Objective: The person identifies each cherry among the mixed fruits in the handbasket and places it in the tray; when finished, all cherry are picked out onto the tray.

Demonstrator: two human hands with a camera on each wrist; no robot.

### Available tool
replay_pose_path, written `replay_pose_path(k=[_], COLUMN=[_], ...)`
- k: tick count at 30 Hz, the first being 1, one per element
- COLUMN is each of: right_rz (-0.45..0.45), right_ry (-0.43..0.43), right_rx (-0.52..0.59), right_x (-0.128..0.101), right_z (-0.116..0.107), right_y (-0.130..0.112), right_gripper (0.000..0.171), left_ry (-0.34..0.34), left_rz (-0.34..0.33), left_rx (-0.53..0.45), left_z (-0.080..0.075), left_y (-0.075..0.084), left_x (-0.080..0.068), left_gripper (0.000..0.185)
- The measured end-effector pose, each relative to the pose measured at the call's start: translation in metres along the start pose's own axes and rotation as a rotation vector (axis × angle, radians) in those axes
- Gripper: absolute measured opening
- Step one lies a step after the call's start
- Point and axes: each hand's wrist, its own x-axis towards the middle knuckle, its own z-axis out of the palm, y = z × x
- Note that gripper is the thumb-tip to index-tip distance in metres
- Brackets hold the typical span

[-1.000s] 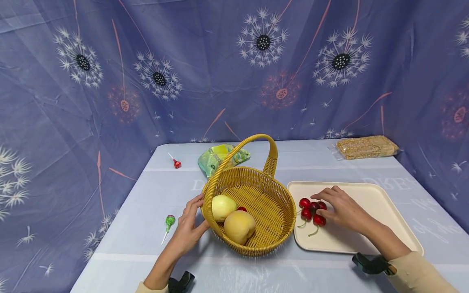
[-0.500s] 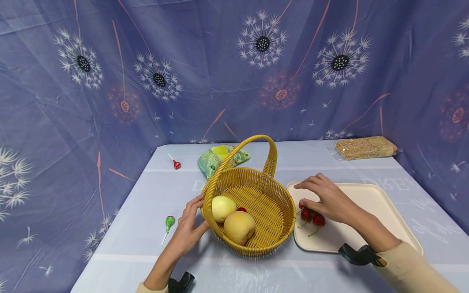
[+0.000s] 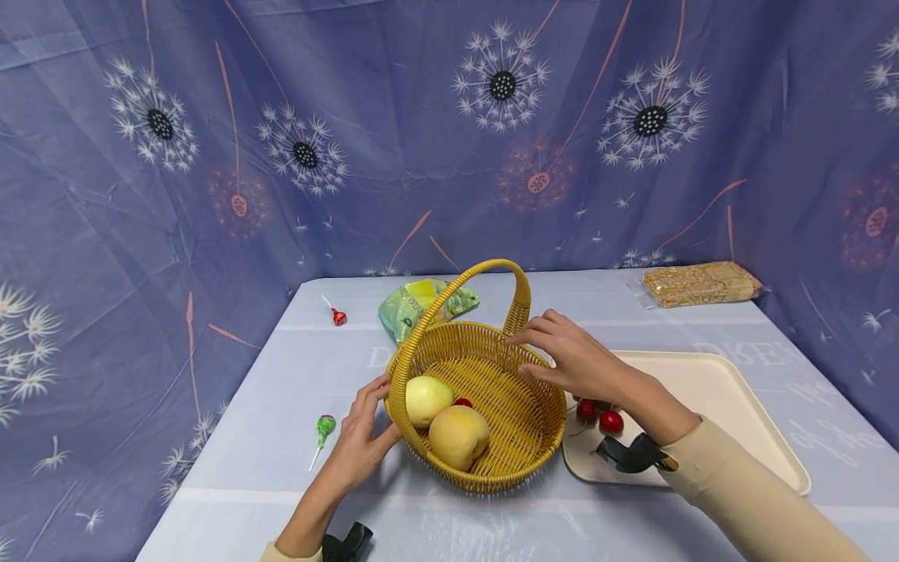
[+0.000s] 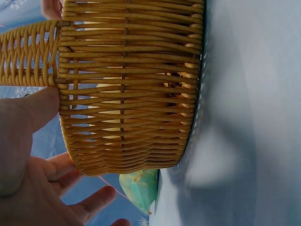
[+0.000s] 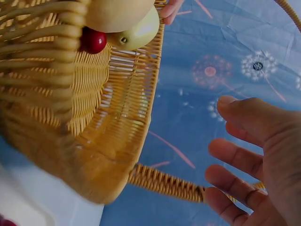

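Observation:
A yellow wicker basket (image 3: 520, 421) with a tall handle stands mid-table. Inside lie a pale green pear-like fruit (image 3: 428, 400), a round yellow peach-like fruit (image 3: 460, 437) and a red cherry (image 3: 463, 403). My left hand (image 3: 361, 433) rests on the basket's left side; in the left wrist view its thumb touches the rim beside the handle and other fingers spread free. Over the basket's right rim hovers my right hand (image 3: 572, 359), thumb and fingers parted, nothing between them in the right wrist view. Several cherries (image 3: 611, 422) lie on the beige tray (image 3: 709, 382), partly hidden by the right arm.
Behind the basket sits a green and yellow bag (image 3: 407, 308). A red lollipop (image 3: 339, 317) lies at the back left, a green lollipop (image 3: 325, 426) left of the left hand. At the back right is a packet of grainy tan food (image 3: 702, 284), before a patterned curtain.
My right hand has moved left from above the cherries on the tray to the basket's right rim. The left hand and the basket have stayed put.

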Motion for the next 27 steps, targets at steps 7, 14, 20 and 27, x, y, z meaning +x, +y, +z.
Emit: replay_pose_path(k=[7, 14, 20, 27], right_rz=[-0.067, -0.058, -0.058, -0.001], right_ry=[-0.010, -0.082, -0.124, -0.272], right_rx=[0.022, 0.023, 0.043, 0.030], right_x=[0.026, 0.046, 0.061, 0.069], right_z=[0.014, 0.026, 0.036, 0.053], right_y=[-0.002, -0.005, -0.006, -0.005], right_gripper=[0.034, 0.032, 0.034, 0.036], left_ry=[0.003, 0.003, 0.007, 0.008], left_rz=[-0.005, 0.006, 0.002, 0.019], left_rx=[0.006, 0.004, 0.006, 0.014], left_z=[0.000, 0.000, -0.001, 0.000], left_y=[0.000, -0.001, 0.000, 0.000], left_x=[-0.001, -0.001, -0.001, -0.001], left_gripper=[0.054, 0.054, 0.053, 0.054])
